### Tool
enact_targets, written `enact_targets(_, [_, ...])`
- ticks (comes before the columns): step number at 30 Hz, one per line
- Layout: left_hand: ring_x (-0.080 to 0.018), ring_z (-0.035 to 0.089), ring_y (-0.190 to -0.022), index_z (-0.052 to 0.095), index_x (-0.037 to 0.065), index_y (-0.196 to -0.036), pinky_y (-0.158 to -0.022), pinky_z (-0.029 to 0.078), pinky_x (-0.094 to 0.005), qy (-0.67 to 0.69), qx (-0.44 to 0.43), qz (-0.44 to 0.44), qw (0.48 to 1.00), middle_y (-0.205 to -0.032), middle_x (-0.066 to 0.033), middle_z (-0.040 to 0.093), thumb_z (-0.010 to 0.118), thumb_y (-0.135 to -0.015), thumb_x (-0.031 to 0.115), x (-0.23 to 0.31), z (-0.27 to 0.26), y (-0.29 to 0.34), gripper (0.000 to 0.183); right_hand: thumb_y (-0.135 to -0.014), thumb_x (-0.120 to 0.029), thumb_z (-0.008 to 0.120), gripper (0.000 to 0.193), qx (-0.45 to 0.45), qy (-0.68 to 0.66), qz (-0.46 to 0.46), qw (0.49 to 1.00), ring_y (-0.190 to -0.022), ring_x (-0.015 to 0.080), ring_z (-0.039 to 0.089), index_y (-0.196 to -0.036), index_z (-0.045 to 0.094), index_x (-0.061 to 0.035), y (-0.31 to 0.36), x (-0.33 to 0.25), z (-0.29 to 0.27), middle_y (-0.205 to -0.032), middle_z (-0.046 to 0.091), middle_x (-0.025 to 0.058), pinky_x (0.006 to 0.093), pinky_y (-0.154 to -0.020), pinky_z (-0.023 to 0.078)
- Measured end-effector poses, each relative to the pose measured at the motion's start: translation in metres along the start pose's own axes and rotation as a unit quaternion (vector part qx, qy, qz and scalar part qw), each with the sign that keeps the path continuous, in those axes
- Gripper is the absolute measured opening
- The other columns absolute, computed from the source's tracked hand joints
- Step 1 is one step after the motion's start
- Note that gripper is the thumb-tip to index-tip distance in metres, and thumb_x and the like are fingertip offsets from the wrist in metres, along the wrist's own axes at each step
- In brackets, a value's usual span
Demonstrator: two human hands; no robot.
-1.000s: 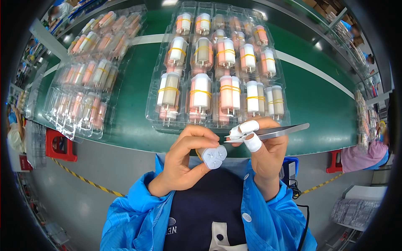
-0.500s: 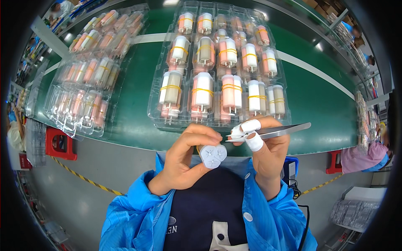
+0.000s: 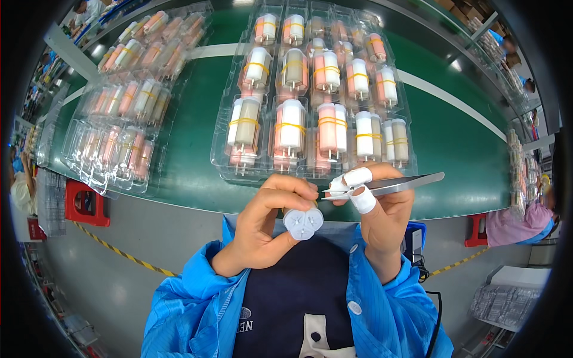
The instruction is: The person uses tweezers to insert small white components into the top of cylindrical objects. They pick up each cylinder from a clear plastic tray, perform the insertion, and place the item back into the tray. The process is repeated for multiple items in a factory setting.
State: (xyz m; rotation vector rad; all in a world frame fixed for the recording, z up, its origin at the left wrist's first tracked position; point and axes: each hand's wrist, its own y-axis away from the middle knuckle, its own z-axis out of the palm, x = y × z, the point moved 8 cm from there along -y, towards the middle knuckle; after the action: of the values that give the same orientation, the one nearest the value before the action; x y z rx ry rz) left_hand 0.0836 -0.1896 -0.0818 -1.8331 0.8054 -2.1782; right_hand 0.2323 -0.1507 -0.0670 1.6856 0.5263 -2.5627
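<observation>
My left hand (image 3: pixel 268 221) is closed around a bundle of cylinders (image 3: pixel 303 224), its pale three-lobed end turned up toward me. The rest of that bundle is hidden by my fingers. In my right hand (image 3: pixel 382 209), thumb and fingers pinch a pair of metal tweezers (image 3: pixel 409 182); white wraps cover some fingertips. The tweezers' narrow tips point left, close to the bundle but apart from it. Just beyond both hands, a clear plastic tray (image 3: pixel 230 161) holds several pink, white and grey cylinder bundles (image 3: pixel 289 128) bound with yellow bands.
More clear trays (image 3: pixel 89 161) of such bundles lie at the left on the green table (image 3: pixel 191 161). Red stools (image 3: pixel 88 203) stand at the table's near side. A co-worker in pink (image 3: pixel 516 224) sits at the far right. A blue bin (image 3: pixel 415 235) stands beside my right arm.
The bundle in my left hand has tilted slightly. The tray appears a little lower in the view. Both hands keep their grips.
</observation>
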Motion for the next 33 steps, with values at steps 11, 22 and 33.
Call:
enact_targets(11, [-0.03, 0.053, -0.107, 0.048, 0.007, -0.106, -0.101, 0.037, -0.0478, -0.001, 0.002, 0.011, 1.0, -0.111, -0.0172, 0.052, 0.071, -0.071, -0.006, -0.0016, 0.0001, 0.001, 0.044, -0.081, 0.006, 0.064, 0.017, 0.001, -0.007, 0.003, 1.0, -0.086, 0.0163, 0.065, -0.097, 0.061, 0.0045, 0.0014, 0.0024, -0.0011, -0.092, 0.065, 0.0115, 0.0279, -0.077, 0.052])
enact_targets(22, [-0.026, 0.056, -0.1, 0.045, 0.004, -0.111, -0.101, 0.037, -0.0471, 0.004, -0.003, -0.016, 1.0, -0.106, -0.0171, 0.053, 0.076, -0.072, 0.004, -0.0031, -0.0002, 0.001, 0.05, -0.081, 0.005, 0.064, 0.017, 0.001, -0.016, 0.008, 1.0, -0.088, 0.0173, 0.065, -0.098, 0.061, 0.0048, 0.0016, 0.0044, -0.0012, -0.092, 0.065, 0.012, 0.0285, -0.079, 0.052])
enact_targets(33, [-0.0255, 0.058, -0.099, 0.045, 0.003, -0.111, -0.095, 0.042, -0.0414, 0.022, 0.004, -0.039, 0.999, -0.105, -0.0178, 0.053, 0.077, -0.071, 0.005, -0.0069, -0.0007, 0.0035, 0.052, -0.082, 0.005, 0.064, 0.016, 0.005, -0.015, 0.011, 1.0, -0.087, 0.018, 0.065, -0.097, 0.06, 0.0052, 0.0023, 0.0043, -0.0007, -0.092, 0.066, 0.0132, 0.0293, -0.078, 0.053])
